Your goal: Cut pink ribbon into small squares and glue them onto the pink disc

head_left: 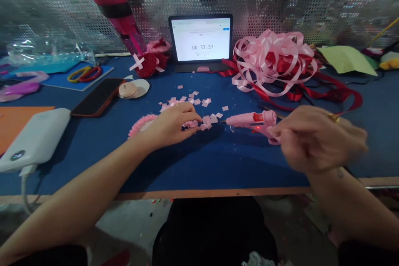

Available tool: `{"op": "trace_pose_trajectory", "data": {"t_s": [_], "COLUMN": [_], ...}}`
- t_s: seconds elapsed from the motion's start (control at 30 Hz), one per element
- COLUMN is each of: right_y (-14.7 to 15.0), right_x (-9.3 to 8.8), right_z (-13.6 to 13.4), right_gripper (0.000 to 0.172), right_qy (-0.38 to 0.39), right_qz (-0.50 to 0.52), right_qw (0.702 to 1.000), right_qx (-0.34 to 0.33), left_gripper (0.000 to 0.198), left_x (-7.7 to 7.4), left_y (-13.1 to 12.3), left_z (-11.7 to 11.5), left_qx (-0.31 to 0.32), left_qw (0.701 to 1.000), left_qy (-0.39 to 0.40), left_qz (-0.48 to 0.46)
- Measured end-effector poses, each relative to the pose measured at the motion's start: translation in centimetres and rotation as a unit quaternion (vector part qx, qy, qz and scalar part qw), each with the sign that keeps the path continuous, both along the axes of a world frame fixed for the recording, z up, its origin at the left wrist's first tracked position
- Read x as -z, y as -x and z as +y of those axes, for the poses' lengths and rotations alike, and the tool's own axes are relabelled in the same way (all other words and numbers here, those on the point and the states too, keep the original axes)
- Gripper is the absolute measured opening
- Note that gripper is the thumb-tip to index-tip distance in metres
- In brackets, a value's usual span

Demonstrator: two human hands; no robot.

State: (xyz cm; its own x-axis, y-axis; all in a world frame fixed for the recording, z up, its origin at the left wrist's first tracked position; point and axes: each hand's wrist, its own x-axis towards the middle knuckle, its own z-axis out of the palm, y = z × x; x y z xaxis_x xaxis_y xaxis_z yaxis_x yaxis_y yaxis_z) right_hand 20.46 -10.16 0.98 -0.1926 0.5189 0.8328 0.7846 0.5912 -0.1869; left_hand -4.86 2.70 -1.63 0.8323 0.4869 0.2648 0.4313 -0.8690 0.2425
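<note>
Pink squares [213, 119] | left hand [173, 124] cupped, right hand [321, 139] curled; grips unclear | tumbler [121, 23] contents unclear

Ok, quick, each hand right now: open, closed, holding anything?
Left hand: fingers bent over the pink squares; can't tell if pinching any.
Right hand: blurred, fingers curled, beside the pink glue gun; grip can't be told.

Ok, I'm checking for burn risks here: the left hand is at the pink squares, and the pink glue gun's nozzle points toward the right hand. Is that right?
Not the nozzle's direction: the head view shows the nozzle of the pink glue gun pointing away from the right hand, toward the pink squares. The left hand is at those squares, as you say.
</note>
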Motion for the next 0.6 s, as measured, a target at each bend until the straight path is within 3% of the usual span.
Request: {"op": "trace_pose_trajectory", "data": {"t_s": [0.13,0.27,0.4,0.6], "right_y": [-1.4,-4.0,-6.8,-6.5], "right_x": [-1.4,-2.4,-1.9,-0.2], "right_z": [0.7,2.0,3.4,4.5], "right_gripper": [0.017,0.033,0.047,0.051], "right_qy": [0.064,0.228,0.382,0.454], "right_qz": [0.034,0.071,-0.016,-0.129], "right_qw": [0.995,0.971,0.924,0.880], "right_qx": [0.074,0.021,-0.031,-0.047], "left_gripper": [0.017,0.015,0.012,0.006], "left_x": [0.6,0.8,0.7,-0.1], "left_y": [-0.4,-1.0,-1.2,-1.4], "left_z": [0.0,-0.1,-0.2,-2.1], "left_qx": [-0.018,-0.033,-0.043,-0.066], "left_qw": [1.000,0.999,0.998,0.990], "left_qy": [0.007,0.034,0.044,0.080], "left_qz": [0.010,0.024,0.008,-0.098]}}
